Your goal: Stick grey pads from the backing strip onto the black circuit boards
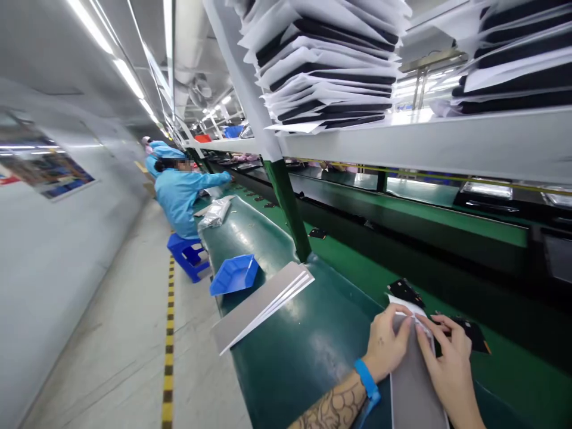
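Note:
My left hand (388, 348) and my right hand (449, 363) rest together on a grey flat sleeve (413, 393) lying on the green workbench (295, 351). The fingers of both hands pinch the sleeve's far end, where a white edge (404, 307) shows. A blue band sits on my left wrist. A small black part (404, 292) lies just beyond the sleeve, and another black piece (471, 333) lies right of my right hand.
A stack of grey-white flat sheets (263, 301) and a blue plastic bin (235, 274) lie to the left. Overhead shelf (402, 143) carries stacked black and white sleeves. A conveyor runs behind. A person in a blue coat (181, 193) sits further down. Aisle at left.

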The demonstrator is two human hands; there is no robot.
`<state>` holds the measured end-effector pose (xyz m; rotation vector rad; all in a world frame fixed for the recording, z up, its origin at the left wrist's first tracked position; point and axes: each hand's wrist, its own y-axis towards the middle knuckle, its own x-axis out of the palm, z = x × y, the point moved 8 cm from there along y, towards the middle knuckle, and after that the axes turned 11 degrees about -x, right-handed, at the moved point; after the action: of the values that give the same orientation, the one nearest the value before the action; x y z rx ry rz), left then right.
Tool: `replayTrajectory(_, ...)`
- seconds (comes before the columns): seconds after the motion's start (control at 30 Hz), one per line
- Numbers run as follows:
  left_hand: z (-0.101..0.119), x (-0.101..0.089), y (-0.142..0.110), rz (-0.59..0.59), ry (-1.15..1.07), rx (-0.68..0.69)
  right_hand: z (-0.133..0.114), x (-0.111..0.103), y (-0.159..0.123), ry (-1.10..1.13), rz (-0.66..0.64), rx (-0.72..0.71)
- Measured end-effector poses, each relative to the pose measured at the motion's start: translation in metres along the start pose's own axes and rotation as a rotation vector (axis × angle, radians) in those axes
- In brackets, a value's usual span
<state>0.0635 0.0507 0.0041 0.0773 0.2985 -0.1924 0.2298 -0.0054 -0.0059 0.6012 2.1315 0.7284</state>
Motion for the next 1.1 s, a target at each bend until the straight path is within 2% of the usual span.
replayTrajectory(0.17, 0.008, 0.035, -0.017, -0.057, 0.015, -0.012, 0.008, -0.027, -0.019, -0.040, 0.003, 0.000)
replayTrajectory(0.3, 0.011, 0.046, -0.023, -0.105, 0.086, -0.050, 0.017, -0.046, -0.030, -0.086, 0.032, 0.030)
replayTrajectory(0.47, 0.006, 0.048, -0.023, -0.109, 0.131, -0.121, 0.025, -0.054, -0.033, -0.058, 0.072, 0.042)
replayTrajectory(0.77, -0.004, 0.050, -0.025, -0.131, 0.143, -0.160, 0.037, -0.064, -0.034, -0.080, 0.015, 0.041)
replayTrajectory(0.93, -0.010, 0.048, -0.022, -0.110, 0.170, -0.148, 0.040, -0.056, -0.034, -0.047, 0.024, 0.020)
replayTrajectory(1.0, -0.007, 0.047, -0.022, -0.115, 0.154, -0.118, 0.037, -0.055, -0.034, -0.048, 0.027, 0.016)
replayTrajectory(1.1, 0.010, 0.043, -0.029, -0.155, 0.063, -0.061, 0.018, -0.065, -0.033, -0.031, 0.050, 0.054)
